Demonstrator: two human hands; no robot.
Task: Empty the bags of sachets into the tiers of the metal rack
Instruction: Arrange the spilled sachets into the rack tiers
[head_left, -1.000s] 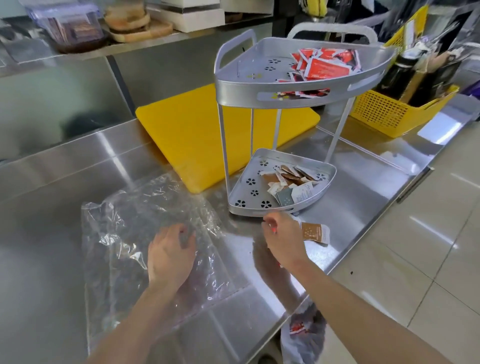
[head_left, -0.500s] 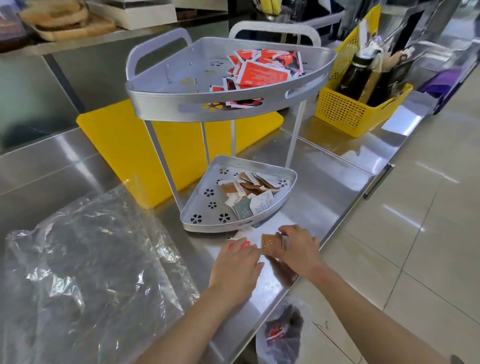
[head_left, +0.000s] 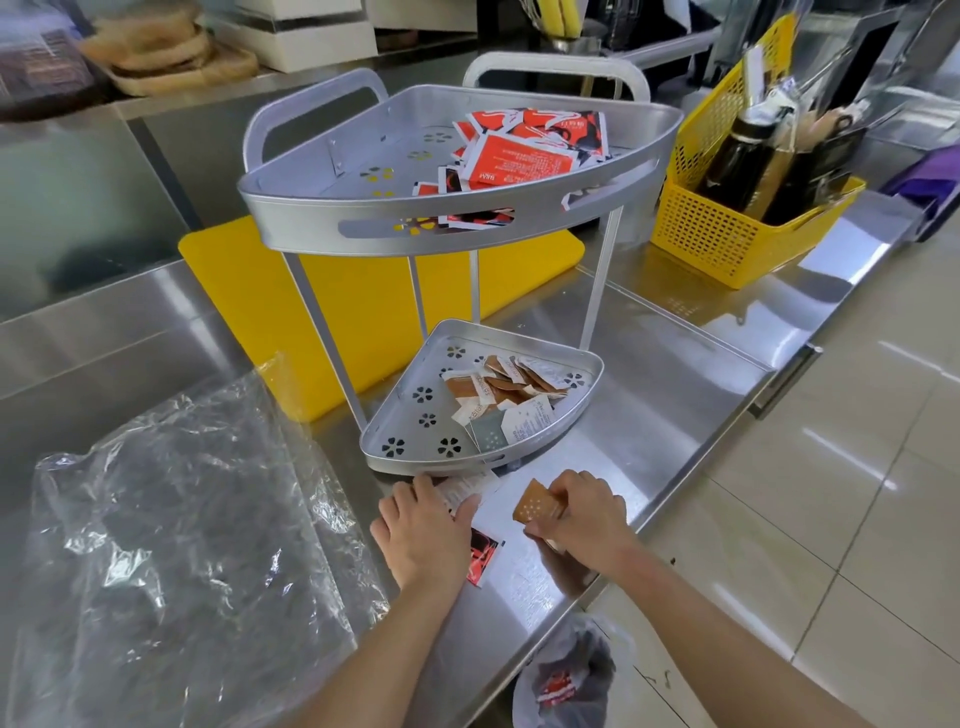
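a: gathering strays now, both hands are down on the steel counter (head_left: 649, 415) just in front of the rack's lower tier (head_left: 415, 441). a second ago the left hand (head_left: 423, 535) lay on the empty clear bag (head_left: 182, 545); it has left the bag and come across to the spilled sachets.

b: what is each hand holding?

a: the right hand (head_left: 582, 514) has its fingers closed on a brown sachet (head_left: 535, 504), tilted up off the counter. the left hand lies palm down, fingers loosely spread, over a white sachet (head_left: 462, 488) and a red sachet (head_left: 483, 558). it presses on them rather than grips them, as far as i can tell.

b: and the rest of the sachets?

a: red ones are heaped in the upper tier (head_left: 441, 228). brown and white ones sit in the lower tier. only these few lie loose on the counter.

b: so where does the job stand?

a: the clear bag lies flat and looks emptied. i judge the tipping from it is done and this is cleanup of what missed. another bag (head_left: 566, 675) with something red inside hangs below the counter edge; whether it holds sachets i cannot tell.
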